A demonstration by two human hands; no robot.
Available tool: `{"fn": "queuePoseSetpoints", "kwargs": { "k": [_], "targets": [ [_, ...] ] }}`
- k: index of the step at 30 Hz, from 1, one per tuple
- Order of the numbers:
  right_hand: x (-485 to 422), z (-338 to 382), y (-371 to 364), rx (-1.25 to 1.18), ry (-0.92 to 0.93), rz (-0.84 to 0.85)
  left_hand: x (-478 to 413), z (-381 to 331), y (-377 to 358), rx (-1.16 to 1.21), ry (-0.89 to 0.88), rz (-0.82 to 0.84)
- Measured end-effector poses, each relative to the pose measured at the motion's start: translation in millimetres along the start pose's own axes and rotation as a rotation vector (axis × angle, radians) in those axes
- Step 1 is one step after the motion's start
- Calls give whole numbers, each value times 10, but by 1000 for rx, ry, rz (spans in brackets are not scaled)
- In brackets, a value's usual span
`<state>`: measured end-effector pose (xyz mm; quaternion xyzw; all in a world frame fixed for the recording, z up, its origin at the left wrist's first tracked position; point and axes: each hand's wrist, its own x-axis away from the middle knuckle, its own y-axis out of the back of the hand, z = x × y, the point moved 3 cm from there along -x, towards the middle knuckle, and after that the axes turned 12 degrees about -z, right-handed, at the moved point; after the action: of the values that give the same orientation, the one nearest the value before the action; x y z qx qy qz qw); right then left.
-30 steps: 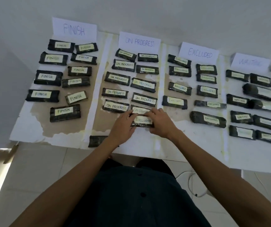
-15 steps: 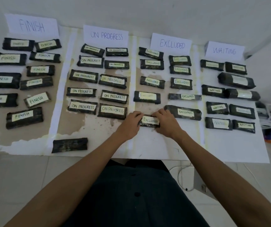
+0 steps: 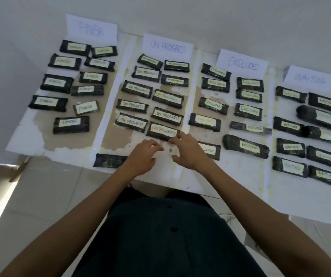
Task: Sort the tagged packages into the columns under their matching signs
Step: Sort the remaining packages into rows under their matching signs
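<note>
Now my left hand (image 3: 142,156) and right hand (image 3: 186,151) hover, fingers relaxed, empty. Dark wrapped EXCLUDED package (image 3: 211,150) lies under its matching white paper sign (image 3: 242,64).

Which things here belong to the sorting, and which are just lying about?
Job: black wrapped tagged packages; white paper column signs; black package showing no tag; left hand; right hand; white table.
Lying about: pale floor tiles; dark buttoned shirt.

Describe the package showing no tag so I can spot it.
Start at the ON PROGRESS sign and follow its column to the table's near edge. The package lies alone there, left of the left hand; unlike its neighbours, it shows no pale label.
</note>
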<state>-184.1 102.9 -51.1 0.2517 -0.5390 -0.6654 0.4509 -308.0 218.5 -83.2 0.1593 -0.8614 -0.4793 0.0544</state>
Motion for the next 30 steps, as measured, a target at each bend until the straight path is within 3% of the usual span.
{"fn": "queuePoseSetpoints", "kwargs": {
  "k": [4,7,11,14,18,22,26,30],
  "targets": [
    [-177,467,-101,-50,75,75,373,486,307,-143,176,8],
    [-263,737,-199,-64,96,112,632,827,465,-239,334,116],
    [-327,967,-342,-99,91,147,807,1058,510,-270,225,129],
    [-356,1027,-382,-228,8,128,756,1091,606,-81,260,78],
    [-394,1018,-307,-496,-197,10,616,998,770,401,594,70],
    [-420,994,-288,-532,-241,-37,509,924,807,667,764,79],
    [-402,1000,-309,-488,-221,-66,460,903,783,717,807,104],
    [-366,1018,-276,-171,24,-154,398,850,788,635,718,171]
  ]
}}
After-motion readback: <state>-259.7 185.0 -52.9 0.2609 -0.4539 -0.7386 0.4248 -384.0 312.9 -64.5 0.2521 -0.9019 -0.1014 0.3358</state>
